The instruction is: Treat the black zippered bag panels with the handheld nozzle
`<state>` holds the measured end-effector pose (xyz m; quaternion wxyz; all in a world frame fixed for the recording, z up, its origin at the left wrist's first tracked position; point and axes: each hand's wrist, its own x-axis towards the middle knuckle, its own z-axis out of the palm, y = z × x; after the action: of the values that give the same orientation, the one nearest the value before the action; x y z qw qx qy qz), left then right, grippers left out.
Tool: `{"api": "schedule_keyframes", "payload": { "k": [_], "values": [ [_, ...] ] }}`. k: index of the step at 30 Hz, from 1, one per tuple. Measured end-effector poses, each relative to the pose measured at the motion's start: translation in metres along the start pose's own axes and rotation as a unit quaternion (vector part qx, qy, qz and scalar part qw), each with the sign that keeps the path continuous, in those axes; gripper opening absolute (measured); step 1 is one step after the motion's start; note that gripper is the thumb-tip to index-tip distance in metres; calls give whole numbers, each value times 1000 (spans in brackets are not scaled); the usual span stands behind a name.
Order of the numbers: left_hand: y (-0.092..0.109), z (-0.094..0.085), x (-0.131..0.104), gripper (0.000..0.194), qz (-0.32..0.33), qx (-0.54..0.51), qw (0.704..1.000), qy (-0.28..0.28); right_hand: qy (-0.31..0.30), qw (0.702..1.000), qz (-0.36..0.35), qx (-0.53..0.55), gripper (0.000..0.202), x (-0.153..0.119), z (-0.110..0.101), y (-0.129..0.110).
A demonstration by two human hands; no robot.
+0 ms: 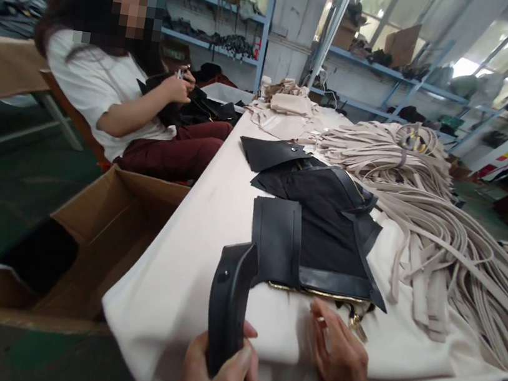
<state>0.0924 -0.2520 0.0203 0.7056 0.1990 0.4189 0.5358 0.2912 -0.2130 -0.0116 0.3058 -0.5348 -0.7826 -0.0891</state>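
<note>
My left hand is closed around a black leather piece, curved and raised upright, with a small metal stud near its top. To its right, my right hand has its fingers stretched out and holds nothing visible. Those fingers are close to the gold zipper along the near edge of a black fabric and leather bag panel. A gold metal fitting lies beside them. Flat black leather pieces rest on the panel's left side, and another leather flap with a stud is farther back.
Bundled beige straps spread along the right of the cloth-covered table, with beige pieces at the far end. An open cardboard box stands below the left edge. A seated person handles black material there.
</note>
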Motion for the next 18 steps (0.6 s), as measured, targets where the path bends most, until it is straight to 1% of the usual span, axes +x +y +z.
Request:
{"api": "schedule_keyframes", "payload": {
  "k": [2,4,6,8,11,13,16,18],
  "values": [
    [2,-2,2,33,2,-2,1000,-9,4,1000,9,5,24,-3,-2,-5],
    [4,-4,4,31,2,-4,1000,-10,11,999,33,-8,24,4,1,-7],
    [6,-4,3,30,-4,-8,1000,-8,16,997,71,-19,28,17,7,-7],
    [6,-3,3,30,-14,-8,1000,-8,21,995,93,-39,32,33,13,-6],
    [1,1,2,32,-41,1,999,-10,22,992,90,-84,32,54,15,-5],
    [-5,4,2,34,-63,2,998,6,30,993,88,-74,28,61,11,-2],
    [-12,5,5,37,-72,5,997,19,72,990,107,-57,23,57,3,7],
    [-14,5,7,37,-69,12,998,6,75,984,128,-95,23,44,0,14]
  ]
}}
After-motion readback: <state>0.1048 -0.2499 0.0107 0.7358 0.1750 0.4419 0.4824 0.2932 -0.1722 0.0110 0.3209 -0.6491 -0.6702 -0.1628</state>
